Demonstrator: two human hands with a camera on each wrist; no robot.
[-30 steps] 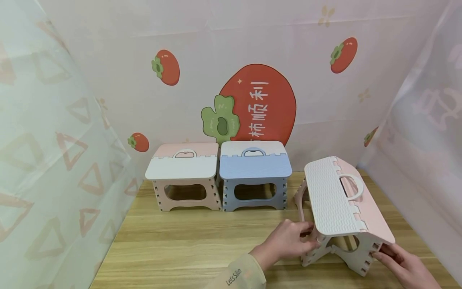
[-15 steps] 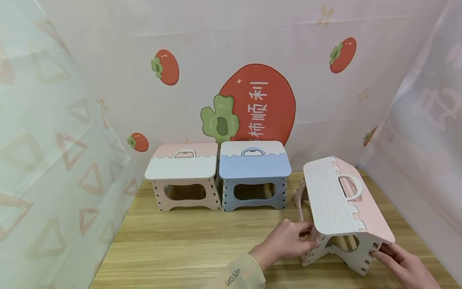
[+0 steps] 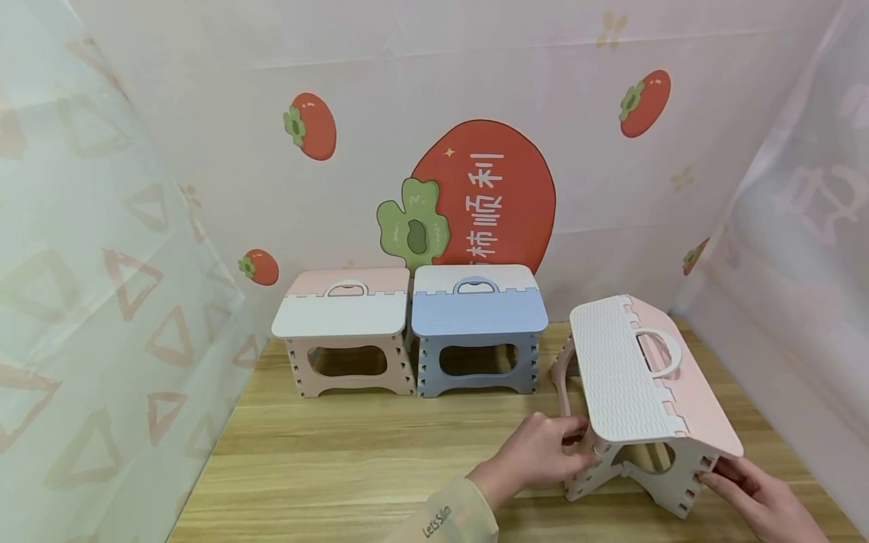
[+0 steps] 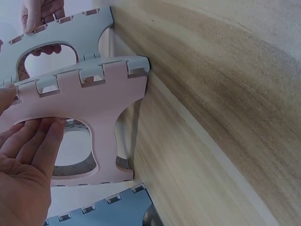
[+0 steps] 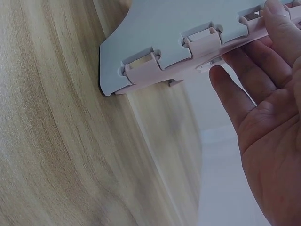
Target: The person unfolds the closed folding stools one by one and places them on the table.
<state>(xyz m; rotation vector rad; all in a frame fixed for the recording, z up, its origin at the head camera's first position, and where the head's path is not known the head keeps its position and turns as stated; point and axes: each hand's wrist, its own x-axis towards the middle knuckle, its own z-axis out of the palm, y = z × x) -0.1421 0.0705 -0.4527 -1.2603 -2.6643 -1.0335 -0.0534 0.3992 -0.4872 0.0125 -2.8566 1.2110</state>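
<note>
A pink-and-white folding step stool [image 3: 621,369] stands at the right of the table, turned at an angle. Its top bends along the middle hinge, so the pink half slopes down to the right, and a white carry handle [image 3: 668,353] stands out there. My left hand [image 3: 543,452] grips the stool's left leg panel; in the left wrist view its fingers [image 4: 44,139] reach through the pink panel's oval opening. My right hand [image 3: 756,494] grips the right legs near the front corner. In the right wrist view its thumb [image 5: 280,23] lies on the white panel, fingers behind.
Two unfolded step stools stand side by side at the back: a white-topped one with pink legs [image 3: 342,313] and a blue one [image 3: 480,313]. A printed cloth [image 3: 584,113] with persimmon pictures hangs behind the wooden table [image 3: 326,467] and along both sides.
</note>
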